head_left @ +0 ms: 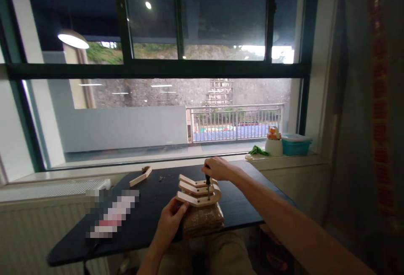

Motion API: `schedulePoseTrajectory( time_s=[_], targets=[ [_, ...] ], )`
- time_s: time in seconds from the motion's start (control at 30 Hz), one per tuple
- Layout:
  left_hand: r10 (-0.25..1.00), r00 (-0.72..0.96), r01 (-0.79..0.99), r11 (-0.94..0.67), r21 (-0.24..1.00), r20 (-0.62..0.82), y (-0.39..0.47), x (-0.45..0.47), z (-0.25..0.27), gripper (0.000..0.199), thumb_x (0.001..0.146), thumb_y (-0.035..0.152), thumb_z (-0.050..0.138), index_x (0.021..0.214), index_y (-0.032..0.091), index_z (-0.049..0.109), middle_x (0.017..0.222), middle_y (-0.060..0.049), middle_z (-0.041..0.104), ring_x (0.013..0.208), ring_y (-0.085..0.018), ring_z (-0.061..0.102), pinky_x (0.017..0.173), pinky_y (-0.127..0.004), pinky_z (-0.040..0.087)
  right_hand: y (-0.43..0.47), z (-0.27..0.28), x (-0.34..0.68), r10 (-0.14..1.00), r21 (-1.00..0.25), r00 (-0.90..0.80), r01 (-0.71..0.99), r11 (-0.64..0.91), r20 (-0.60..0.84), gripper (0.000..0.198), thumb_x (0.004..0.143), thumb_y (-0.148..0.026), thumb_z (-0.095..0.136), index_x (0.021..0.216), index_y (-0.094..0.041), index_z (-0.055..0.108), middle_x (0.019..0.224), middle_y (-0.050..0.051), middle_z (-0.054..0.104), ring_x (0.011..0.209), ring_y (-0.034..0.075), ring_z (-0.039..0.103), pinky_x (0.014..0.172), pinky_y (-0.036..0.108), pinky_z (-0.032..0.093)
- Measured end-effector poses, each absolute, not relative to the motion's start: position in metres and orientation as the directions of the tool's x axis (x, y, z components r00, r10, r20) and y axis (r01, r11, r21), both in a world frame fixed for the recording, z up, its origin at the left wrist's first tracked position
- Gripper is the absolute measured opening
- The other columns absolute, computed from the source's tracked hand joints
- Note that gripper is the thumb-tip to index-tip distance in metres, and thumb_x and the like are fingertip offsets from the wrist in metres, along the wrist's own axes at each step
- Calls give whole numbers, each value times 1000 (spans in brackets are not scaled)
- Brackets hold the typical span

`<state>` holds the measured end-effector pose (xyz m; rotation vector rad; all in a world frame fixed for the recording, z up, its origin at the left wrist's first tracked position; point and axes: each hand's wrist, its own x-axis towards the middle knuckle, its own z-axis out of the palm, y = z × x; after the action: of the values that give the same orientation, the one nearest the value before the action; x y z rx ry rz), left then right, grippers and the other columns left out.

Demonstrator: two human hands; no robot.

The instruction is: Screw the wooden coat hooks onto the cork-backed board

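Nearest, a brown block wrapped in shiny clear film [203, 221] lies at the front edge of the dark, smooth-topped counter [151, 220]. The left hand [168, 221] is beside the block, its fingers pinching the left end of the closest of three pale, hook-shaped wooden strips [186, 198]. These strips sit in a row at the block and behind it, dotted with dark round spots. A screwdriver with a black handle and slim metal shaft [208, 185] stands nearly upright over the closest strip, its tip down at the curved end. The right hand [217, 168] has its fingers wrapped around the handle. Farther left lies another pale, angled wooden piece [141, 177], with tiny screw-like bits [160, 179] near it. Beyond, on the white windowsill [299, 157], are a crumpled green cloth [258, 151], a rounded white pot [273, 147] and a lidded teal plastic box [296, 145].
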<state>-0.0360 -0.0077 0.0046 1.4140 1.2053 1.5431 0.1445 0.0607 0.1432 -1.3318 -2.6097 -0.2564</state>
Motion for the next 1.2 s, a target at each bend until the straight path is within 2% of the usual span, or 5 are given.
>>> schedulePoseTrajectory(
  time_s=[0.4,0.7,0.8,0.97,1.2],
  targets=[
    [909,-105,64,-399,915,404,-6,-37,-3,23,74,32,60,89,15,64,93,-5,70,91,-21,63,82,-28,48,66,140,147,693,48,-662,732,680,286,31,88,-33,39,85,-20,67,80,5,68,72,15,60,60,23,33],
    [907,-109,55,-404,913,408,-10,-36,-2,25,75,30,60,93,14,64,97,-6,70,94,-22,63,83,-30,48,70,130,138,736,33,-591,786,617,331,36,89,-36,34,85,-18,66,79,9,67,71,18,60,58,26,31],
    [905,-99,44,-413,910,415,-10,-36,-2,26,76,31,59,95,15,65,99,-6,70,94,-22,63,84,-29,48,70,137,139,718,38,-614,768,640,329,34,87,-37,39,81,-20,67,75,7,67,68,18,60,55,26,31],
    [909,-105,40,-401,915,403,-9,-36,-3,25,75,31,59,94,15,65,98,-6,70,94,-23,63,83,-30,48,73,146,146,653,7,-694,686,727,302,23,77,-24,47,87,-25,68,72,0,67,65,13,57,58,22,34],
    [907,-120,50,-400,915,403,-11,-35,2,26,73,32,61,92,15,65,98,-6,70,95,-23,63,84,-30,48,74,139,151,653,-52,-698,670,740,294,24,79,-25,45,84,-18,67,74,3,67,63,12,54,57,21,34]
  ],
)
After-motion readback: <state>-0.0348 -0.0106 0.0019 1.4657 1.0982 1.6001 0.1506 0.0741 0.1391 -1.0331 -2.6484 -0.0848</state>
